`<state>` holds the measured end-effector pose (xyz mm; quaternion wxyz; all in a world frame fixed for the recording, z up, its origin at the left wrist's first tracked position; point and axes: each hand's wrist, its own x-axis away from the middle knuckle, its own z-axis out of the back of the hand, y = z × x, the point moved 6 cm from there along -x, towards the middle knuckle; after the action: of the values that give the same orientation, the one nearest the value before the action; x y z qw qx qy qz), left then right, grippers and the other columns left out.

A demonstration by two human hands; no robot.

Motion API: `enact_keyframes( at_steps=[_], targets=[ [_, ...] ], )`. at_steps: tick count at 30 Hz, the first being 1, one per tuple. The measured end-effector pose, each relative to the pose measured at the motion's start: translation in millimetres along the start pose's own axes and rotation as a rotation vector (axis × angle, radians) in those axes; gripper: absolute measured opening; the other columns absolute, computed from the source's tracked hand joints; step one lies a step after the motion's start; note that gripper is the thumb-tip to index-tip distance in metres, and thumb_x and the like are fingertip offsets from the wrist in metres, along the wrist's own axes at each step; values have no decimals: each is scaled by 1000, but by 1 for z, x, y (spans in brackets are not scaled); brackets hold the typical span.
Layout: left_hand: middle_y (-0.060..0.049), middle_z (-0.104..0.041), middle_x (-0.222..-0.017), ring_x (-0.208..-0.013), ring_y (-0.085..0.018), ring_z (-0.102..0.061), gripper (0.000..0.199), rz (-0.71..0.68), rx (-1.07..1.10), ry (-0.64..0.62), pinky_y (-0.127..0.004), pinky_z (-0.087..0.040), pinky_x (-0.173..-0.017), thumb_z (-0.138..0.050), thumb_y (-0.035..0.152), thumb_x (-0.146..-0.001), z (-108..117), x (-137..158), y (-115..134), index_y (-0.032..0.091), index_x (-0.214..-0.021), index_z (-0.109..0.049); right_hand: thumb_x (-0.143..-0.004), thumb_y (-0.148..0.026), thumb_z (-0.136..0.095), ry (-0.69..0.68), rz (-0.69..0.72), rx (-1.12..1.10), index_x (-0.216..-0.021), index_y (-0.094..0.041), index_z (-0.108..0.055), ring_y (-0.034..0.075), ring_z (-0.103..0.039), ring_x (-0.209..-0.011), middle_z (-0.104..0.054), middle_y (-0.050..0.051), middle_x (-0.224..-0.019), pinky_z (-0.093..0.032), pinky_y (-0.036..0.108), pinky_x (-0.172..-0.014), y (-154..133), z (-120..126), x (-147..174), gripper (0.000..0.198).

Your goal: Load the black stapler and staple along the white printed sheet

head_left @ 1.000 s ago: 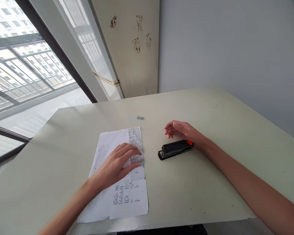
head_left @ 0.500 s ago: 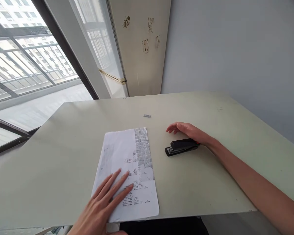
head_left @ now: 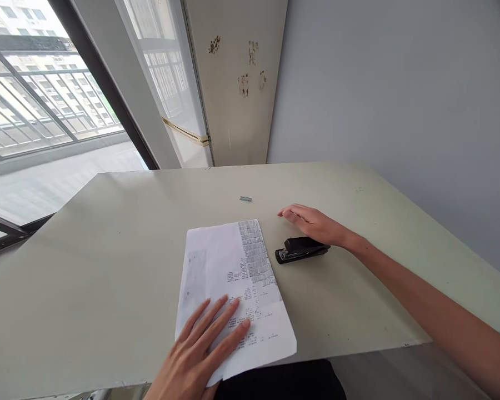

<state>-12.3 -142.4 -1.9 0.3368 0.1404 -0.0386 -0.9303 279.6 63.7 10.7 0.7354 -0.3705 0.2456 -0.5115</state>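
A sheaf of printed white paper lies on the table, its near end reaching past the table edge. Small grey rows resembling staples cover its upper right side. My left hand rests flat on the lower part of the paper, fingers stretched and holding nothing. To the right of the paper sits a black stapler, jaw end toward the paper. My right hand is just beyond the stapler, fingers extended toward the left with nothing in them; whether the wrist touches the stapler's rear I cannot tell.
A short strip of staples lies farther back on the pale table. Behind the table stand a refrigerator and a grey wall. A window is at the left.
The paper has slid right and turned slightly under my left hand, closer to the stapler. My right hand's fingers have straightened. The view has shifted a little.
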Motion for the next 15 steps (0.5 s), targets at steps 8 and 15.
enact_keyframes(
  at_steps=[8, 15],
  targets=[
    [-3, -29, -174, -162, -31, -24, 101, 13, 33, 7, -63, -33, -127, -37, -11, -76, -6, -20, 11, 27, -169, -27, -106, -69, -33, 13, -14, 56, -131, -31, -66, 28, -54, -139, -62, 7, -146, -39, 48, -120, -13, -18, 0, 56],
    [-7, -16, -178, -163, -37, -15, 90, -10, 52, -71, -65, -31, -127, -51, -2, -90, -8, -32, 16, 29, -170, -23, -107, -66, -33, 141, 37, 156, -127, -29, -67, 28, -52, -141, -61, 7, -148, -38, 49, -121, -31, -21, 12, 54]
  ],
)
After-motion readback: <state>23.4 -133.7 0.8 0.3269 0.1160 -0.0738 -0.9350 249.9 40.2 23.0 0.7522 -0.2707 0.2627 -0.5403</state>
